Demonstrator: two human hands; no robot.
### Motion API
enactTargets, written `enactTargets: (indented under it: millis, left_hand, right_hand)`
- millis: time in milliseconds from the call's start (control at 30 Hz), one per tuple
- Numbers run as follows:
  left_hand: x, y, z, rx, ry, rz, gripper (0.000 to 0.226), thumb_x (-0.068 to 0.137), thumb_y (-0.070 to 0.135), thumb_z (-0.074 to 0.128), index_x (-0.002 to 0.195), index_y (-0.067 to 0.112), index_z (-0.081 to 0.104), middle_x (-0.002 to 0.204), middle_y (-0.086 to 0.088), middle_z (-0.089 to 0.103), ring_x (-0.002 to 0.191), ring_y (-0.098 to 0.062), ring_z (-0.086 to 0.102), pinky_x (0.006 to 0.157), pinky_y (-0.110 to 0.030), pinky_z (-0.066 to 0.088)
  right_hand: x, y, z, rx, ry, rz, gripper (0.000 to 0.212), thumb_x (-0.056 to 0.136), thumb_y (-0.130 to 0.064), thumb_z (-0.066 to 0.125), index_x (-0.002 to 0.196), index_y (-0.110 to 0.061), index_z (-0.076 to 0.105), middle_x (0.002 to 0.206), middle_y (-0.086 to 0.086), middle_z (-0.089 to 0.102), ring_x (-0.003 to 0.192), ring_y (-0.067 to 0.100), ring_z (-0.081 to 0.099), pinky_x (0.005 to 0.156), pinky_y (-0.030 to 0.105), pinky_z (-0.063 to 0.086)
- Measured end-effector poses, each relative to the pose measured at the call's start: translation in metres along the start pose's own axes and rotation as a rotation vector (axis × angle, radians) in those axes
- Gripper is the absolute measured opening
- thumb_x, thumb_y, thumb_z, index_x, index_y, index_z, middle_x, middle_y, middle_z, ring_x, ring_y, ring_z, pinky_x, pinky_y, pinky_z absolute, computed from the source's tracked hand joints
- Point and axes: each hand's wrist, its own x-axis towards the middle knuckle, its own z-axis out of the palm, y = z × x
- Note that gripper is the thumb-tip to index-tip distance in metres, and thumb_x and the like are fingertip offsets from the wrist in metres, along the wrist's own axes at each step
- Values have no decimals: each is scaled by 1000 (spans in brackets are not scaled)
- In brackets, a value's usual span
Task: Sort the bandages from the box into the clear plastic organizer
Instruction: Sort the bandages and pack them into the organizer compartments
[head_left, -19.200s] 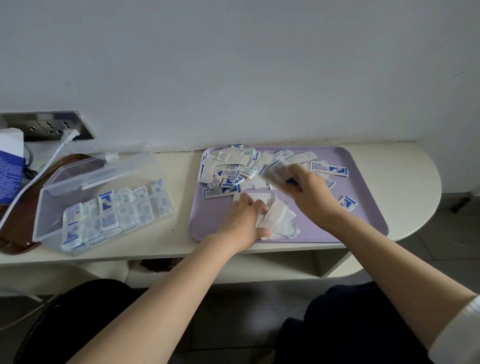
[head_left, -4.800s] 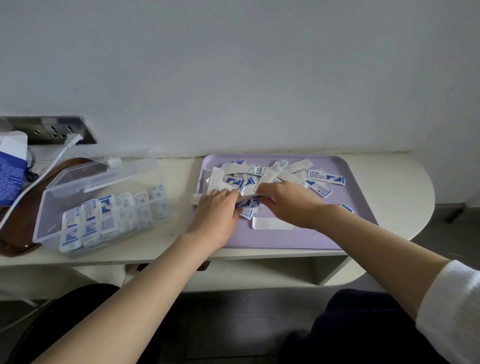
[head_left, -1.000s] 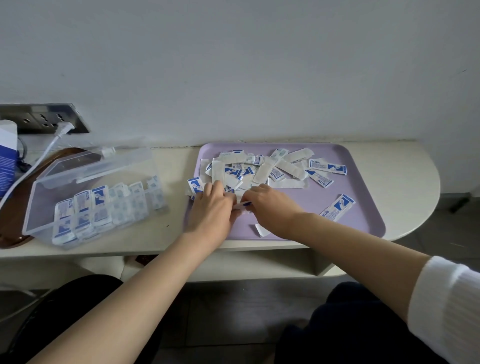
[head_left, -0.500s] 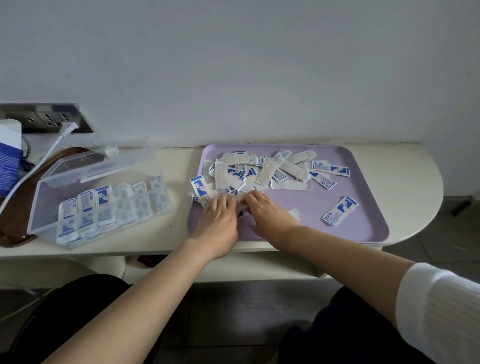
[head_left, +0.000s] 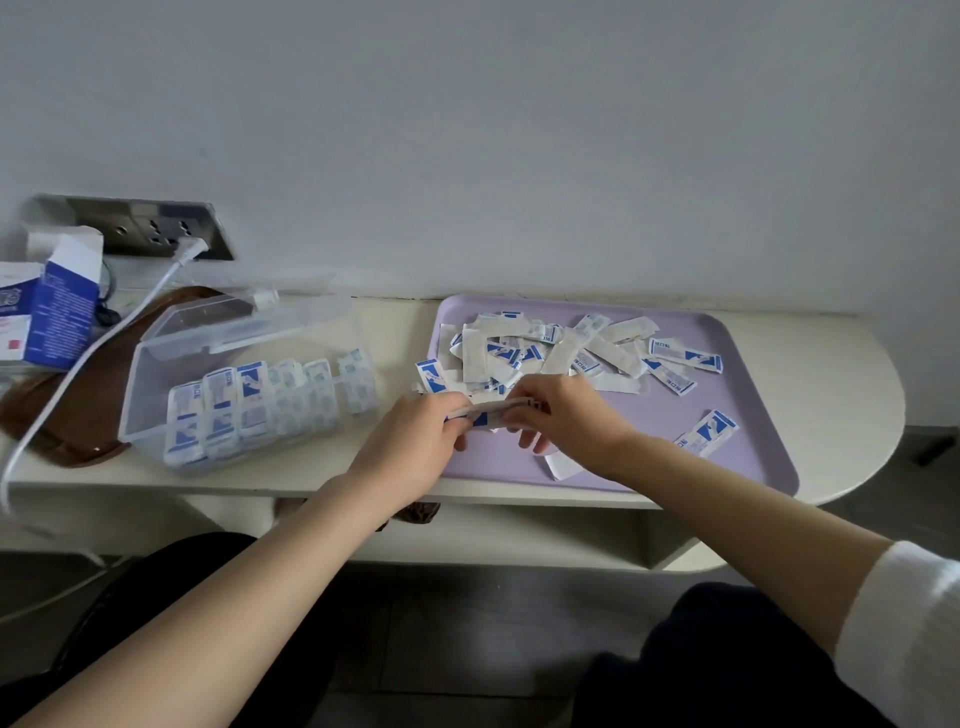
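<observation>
The left grip (head_left: 415, 441) and right grip (head_left: 566, 415) meet knuckles-up, fingers curled, each pinching one end of a thin stack of blue-and-white wrapped bandages (head_left: 488, 413) held just above the near left corner of a flat lavender plastic tray (head_left: 753, 364). Behind them on the tray lies a loose heap of wrapped bandages (head_left: 545, 348), with one stray wrapper (head_left: 709, 434) apart to the right. The tray sits on a cream round-ended desk (head_left: 841, 374) against a pale grey wall (head_left: 519, 130). To the left stands the clear plastic compartment organizer (head_left: 249, 400), lid open, with bandages filed in its row of cells. Farther left, an opened blue-and-white cardboard box (head_left: 57, 317) is cut off by the frame edge. How many bandages the stack holds is hidden by the fingers.
</observation>
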Motion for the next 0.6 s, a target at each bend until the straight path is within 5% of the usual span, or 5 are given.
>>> enactTargets:
  millis: [133, 400, 600]
  left_hand:
    - [-9, -8, -11, -166, 18, -49, 17, 93, 11, 50, 90, 14, 66, 72, 0, 67, 52, -18, 57, 62, -32, 51]
    - [-35, -26, -37, -247, 3, -104, 18, 96, 14, 47, 84, 13, 60, 71, 4, 67, 46, -11, 53, 50, -17, 42]
    - [-52, -37, -60, -133, -35, -74, 14, 100, 21, 39, 90, 19, 48, 78, -1, 62, 47, -8, 39, 43, -15, 30]
  right_hand:
    - [3, -11, 7, 179, 67, 20, 6, 89, -1, 58, 85, 3, 61, 67, 9, 62, 45, 3, 60, 52, 18, 54]
    - [5, -33, 25, 421, 4, 47, 2, 86, 2, 61, 85, 4, 61, 60, -1, 70, 52, 12, 68, 53, 20, 56]
    - [7, -61, 59, 108, -41, -88, 21, 98, 2, 35, 110, -2, 51, 88, 8, 61, 59, 3, 61, 59, 16, 53]
